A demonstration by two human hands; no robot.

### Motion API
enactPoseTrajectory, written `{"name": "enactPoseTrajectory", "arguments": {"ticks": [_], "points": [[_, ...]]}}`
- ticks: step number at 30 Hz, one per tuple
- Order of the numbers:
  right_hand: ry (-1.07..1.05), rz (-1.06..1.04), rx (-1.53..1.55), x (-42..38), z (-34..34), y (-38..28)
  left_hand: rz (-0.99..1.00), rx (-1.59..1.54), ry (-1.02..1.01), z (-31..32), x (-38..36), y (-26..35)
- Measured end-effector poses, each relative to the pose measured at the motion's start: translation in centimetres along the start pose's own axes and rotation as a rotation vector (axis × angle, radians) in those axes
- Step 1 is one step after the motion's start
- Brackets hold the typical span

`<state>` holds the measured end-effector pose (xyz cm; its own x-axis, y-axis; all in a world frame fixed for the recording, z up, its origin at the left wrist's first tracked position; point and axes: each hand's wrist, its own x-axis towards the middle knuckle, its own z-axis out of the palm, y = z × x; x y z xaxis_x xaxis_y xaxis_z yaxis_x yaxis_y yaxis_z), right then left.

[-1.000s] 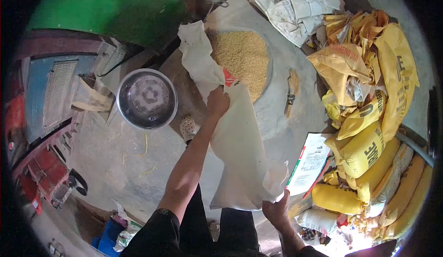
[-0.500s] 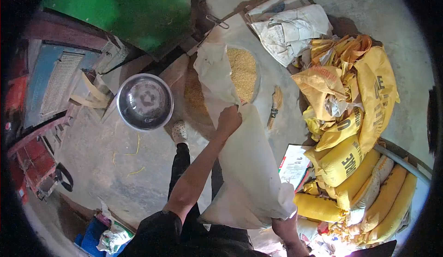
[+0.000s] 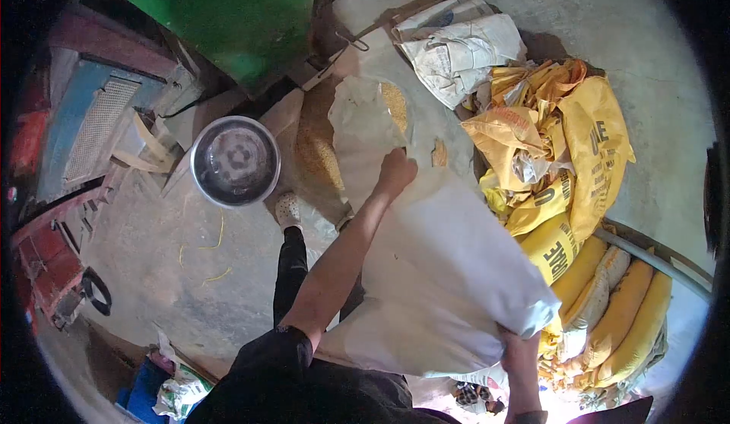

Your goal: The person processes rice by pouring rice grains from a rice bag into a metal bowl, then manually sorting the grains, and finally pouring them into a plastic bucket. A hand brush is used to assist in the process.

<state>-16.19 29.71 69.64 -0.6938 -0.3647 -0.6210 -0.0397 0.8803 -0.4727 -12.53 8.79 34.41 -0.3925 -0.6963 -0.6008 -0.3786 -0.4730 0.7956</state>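
A large white sack (image 3: 449, 264) stretches in front of my body, from the grain down to my lap. My left hand (image 3: 398, 171) is closed in a fist on its upper part. Low on the right, my right hand (image 3: 522, 352) grips the sack's bottom corner, with most of the fingers hidden behind the cloth. Beyond the sack, a pile of golden grain (image 3: 315, 142) lies on the floor, partly covered by the sack's far end. The tip of a small straw brush (image 3: 439, 152) shows beside the sack; its handle is hidden.
A round metal basin (image 3: 236, 150) stands on the floor at left. Yellow printed sacks (image 3: 597, 161) are heaped at right, with folded white sacks (image 3: 471, 51) behind them. A green metal surface (image 3: 220, 13) and blue machinery (image 3: 106, 131) border the left side.
The sack has spread wider as my right hand moved right and slightly up with its corner. My left hand shifted a little right and away from me. The sack now covers more grain and the brush handle.
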Motion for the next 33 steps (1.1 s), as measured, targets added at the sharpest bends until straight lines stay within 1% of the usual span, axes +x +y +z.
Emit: {"name": "enactPoseTrajectory", "arguments": {"ticks": [2, 3, 4, 6, 8, 10, 11, 12, 14, 15, 16, 18, 19, 20, 22, 24, 26, 28, 29, 32, 33], "points": [[0.076, 0.000, 0.031, -0.5, -0.1, -2.5, 0.018, -0.015, 0.027, 0.1, 0.0, 1.1], [0.101, -0.050, 0.066, -0.8, 0.3, -3.7, 0.037, -0.023, 0.062, 0.3, 0.2, 1.5], [0.102, -0.057, 0.063, -0.7, 0.3, -4.3, 0.040, -0.029, 0.065, 0.3, 0.2, 1.7], [0.128, -0.095, 0.200, -0.6, 0.0, -5.0, 0.081, -0.059, 0.211, 0.6, 0.6, 1.2], [0.088, -0.131, 0.195, -0.2, -0.9, -4.7, 0.090, -0.104, 0.268, 1.4, 1.8, 0.3], [0.043, -0.211, 0.167, -0.3, -0.8, -5.4, 0.019, -0.156, 0.220, 1.6, 2.4, 0.3], [0.046, -0.213, 0.169, -0.3, -0.6, -5.3, -0.025, -0.178, 0.195, 1.6, 2.7, 0.3], [0.045, -0.214, 0.168, -0.3, -0.4, -5.3, 0.041, -0.292, 0.159, 1.8, 2.4, 0.0], [0.069, -0.192, 0.208, -0.2, 0.0, -5.1, 0.057, -0.308, 0.175, 2.2, 2.5, -0.5], [0.125, -0.232, 0.196, 0.0, 0.1, -4.3, 0.075, -0.324, 0.189, 2.4, 2.8, -0.5], [0.123, -0.236, 0.192, -0.1, 0.1, -4.5, 0.075, -0.329, 0.193, 2.3, 2.6, 0.0], [0.201, -0.162, 0.103, -1.1, -0.2, -5.4, 0.058, -0.361, 0.203, 2.9, 2.3, 0.2], [0.186, -0.178, 0.133, -1.4, -0.6, -5.7, 0.049, -0.361, 0.200, 3.5, 2.3, 0.1], [0.171, -0.241, 0.129, -1.1, -1.6, -5.2, 0.063, -0.388, 0.224, 4.1, 2.5, 0.1], [0.102, -0.234, 0.075, -0.9, -2.8, -5.3, 0.084, -0.411, 0.244, 4.7, 2.3, 0.5], [0.124, -0.249, 0.075, -0.8, -3.6, -4.8, 0.055, -0.501, 0.215, 4.5, 1.8, 1.6], [0.132, -0.270, 0.069, -0.1, -4.7, -5.0, 0.054, -0.495, 0.256, 3.8, 0.9, 3.2], [0.110, -0.282, -0.003, -0.6, -6.3, -5.1, 0.058, -0.528, 0.198, 4.7, 0.0, 2.9], [0.073, -0.251, -0.047, 0.0, -7.3, -3.8, 0.019, -0.405, 0.197, 5.3, 0.4, 2.6], [0.084, -0.338, -0.041, 0.4, -9.7, -5.7, 0.070, -0.482, 0.218, 7.8, 1.9, 1.6], [0.064, -0.331, 0.031, 0.7, -10.3, -5.4, 0.011, -0.515, 0.222, 7.8, 1.0, 2.6]]}}
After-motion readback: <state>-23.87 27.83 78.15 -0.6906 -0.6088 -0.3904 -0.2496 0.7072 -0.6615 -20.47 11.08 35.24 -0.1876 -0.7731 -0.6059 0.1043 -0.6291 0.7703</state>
